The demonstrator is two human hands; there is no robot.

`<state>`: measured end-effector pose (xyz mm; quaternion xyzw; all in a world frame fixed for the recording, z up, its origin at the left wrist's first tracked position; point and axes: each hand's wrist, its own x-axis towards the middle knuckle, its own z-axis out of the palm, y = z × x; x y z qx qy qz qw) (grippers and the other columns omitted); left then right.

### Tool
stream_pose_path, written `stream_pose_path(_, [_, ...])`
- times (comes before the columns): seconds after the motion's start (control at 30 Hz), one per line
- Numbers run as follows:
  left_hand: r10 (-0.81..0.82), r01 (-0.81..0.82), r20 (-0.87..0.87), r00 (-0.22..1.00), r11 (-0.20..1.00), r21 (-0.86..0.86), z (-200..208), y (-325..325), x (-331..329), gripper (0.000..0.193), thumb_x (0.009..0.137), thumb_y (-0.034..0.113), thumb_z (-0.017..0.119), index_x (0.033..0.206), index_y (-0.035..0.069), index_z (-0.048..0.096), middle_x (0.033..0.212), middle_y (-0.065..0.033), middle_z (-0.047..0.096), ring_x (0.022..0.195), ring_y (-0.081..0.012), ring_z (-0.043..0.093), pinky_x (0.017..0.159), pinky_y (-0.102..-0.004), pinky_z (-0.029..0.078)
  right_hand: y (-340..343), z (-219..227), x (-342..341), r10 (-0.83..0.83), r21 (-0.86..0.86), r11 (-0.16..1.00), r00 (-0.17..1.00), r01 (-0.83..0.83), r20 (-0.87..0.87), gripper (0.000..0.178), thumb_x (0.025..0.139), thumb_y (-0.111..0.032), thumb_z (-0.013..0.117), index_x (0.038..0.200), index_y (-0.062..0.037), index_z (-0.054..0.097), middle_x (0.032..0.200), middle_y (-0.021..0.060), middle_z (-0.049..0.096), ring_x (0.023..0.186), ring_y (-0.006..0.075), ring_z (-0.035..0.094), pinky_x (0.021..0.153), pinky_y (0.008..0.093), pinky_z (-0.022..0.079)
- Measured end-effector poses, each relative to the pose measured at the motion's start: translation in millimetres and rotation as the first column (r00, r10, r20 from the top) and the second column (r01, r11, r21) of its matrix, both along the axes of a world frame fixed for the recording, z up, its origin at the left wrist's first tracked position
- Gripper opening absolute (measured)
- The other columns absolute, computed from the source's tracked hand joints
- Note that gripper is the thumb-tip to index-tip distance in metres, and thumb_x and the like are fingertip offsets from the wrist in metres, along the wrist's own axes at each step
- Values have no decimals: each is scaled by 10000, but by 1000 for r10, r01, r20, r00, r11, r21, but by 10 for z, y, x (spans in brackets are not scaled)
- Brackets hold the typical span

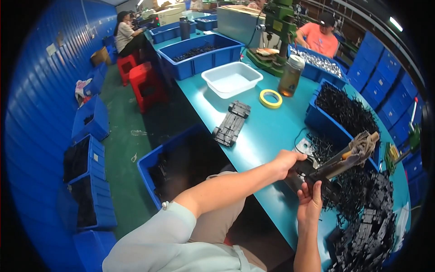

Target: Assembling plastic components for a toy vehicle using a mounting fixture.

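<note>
My left hand [286, 164] reaches across from the left with its fingers closed on a black plastic part [302, 169]. Palm up, my right hand [310, 203] grips the near side of the same part, its thumb against the edge. The part's exact shape is partly hidden by my fingers and by a grey bar [334, 167] with cloth-like wrapping at its far end. To the left on the table lies a black toy car chassis [232, 123] with wheels at both ends. A heap of similar black chassis [367, 226] spreads at the right.
Loose thin black parts [322, 147] lie beyond my hands, beside a blue bin [312, 115]. Yellow tape [271, 98], a jar of brown liquid [291, 76] and a white tub [232, 79] stand farther back. Below the table's left edge sits a blue crate [147, 165]. Two people sit beyond.
</note>
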<state>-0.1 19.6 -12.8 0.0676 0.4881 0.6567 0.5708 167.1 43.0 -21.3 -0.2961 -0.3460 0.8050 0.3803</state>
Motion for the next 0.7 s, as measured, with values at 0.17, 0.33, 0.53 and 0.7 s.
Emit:
stream_pose_path(0.17, [30, -31, -16, 999, 999, -31, -10, 25, 0, 168, 825, 204, 641, 897, 52, 653, 848, -66, 653, 718, -197, 604, 542, -342, 444, -13, 13, -2, 6, -5, 1000, 1000, -6, -21, 298, 868, -348, 629, 984, -73, 630, 907, 54, 676, 747, 113, 647, 581, 228, 535])
stream_pose_path(0.33, [44, -45, -20, 999, 999, -5, -43, 57, -10, 173, 814, 170, 655, 887, 14, 655, 854, -88, 653, 740, -212, 618, 605, -373, 493, -1, 17, 5, 1, 4, 1000, 1000, -1, -9, 306, 865, -352, 631, 986, -71, 627, 917, 59, 675, 745, 113, 646, 580, 227, 534])
stream_pose_path(0.53, [69, -69, -4, 998, 998, 14, -63, 79, -17, 186, 809, 167, 663, 899, 5, 656, 867, -94, 655, 754, -215, 622, 635, -369, 501, -5, 39, -13, -8, 13, 1000, 1000, 8, -9, 313, 860, -357, 636, 983, -70, 623, 905, 52, 673, 742, 109, 644, 579, 223, 530])
stream_pose_path(0.7, [59, -59, -33, 998, 998, 11, -17, 48, 4, 174, 808, 175, 668, 885, 20, 651, 842, -84, 647, 747, -205, 620, 605, -367, 499, -9, 41, -17, -11, 17, 1000, 1000, 11, -6, 336, 853, -379, 638, 979, -68, 626, 887, 42, 674, 729, 108, 642, 576, 222, 524])
